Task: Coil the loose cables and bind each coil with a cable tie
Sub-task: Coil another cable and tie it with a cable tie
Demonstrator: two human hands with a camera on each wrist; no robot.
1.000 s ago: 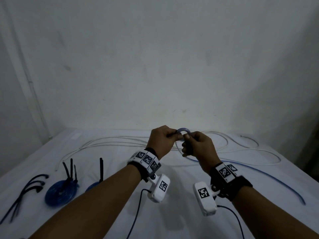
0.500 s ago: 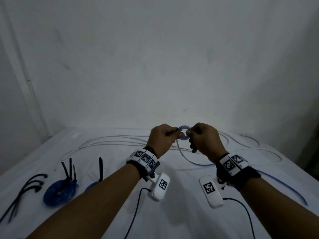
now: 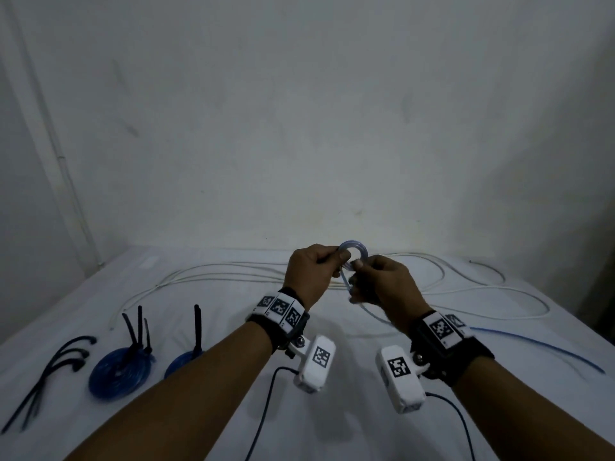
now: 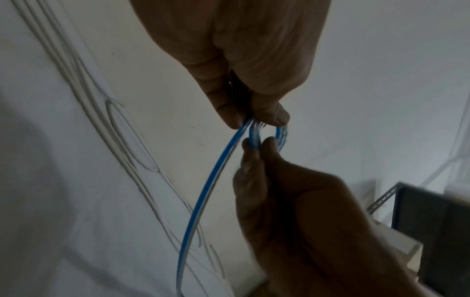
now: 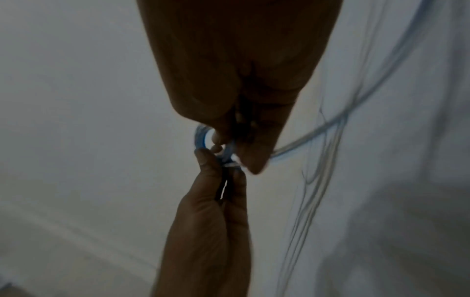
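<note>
Pinching a small blue cable coil (image 3: pixel 353 249) between them, left hand (image 3: pixel 312 274) and right hand (image 3: pixel 382 284) grip opposite sides. Light and springy, it probably unwinds unless held where loops cross at the fingertips.

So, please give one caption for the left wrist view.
Both hands, left hand and right hand, pinch a small blue cable coil.

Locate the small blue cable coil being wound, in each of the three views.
Head: blue coil centre, held up between left hand and right hand, above the table.
Left wrist: coil centre-right, below the left hand's fingertips.
Right wrist: coil centre, blurred, under the right hand.
Shared landmark: the coil's loose blue tail.
</note>
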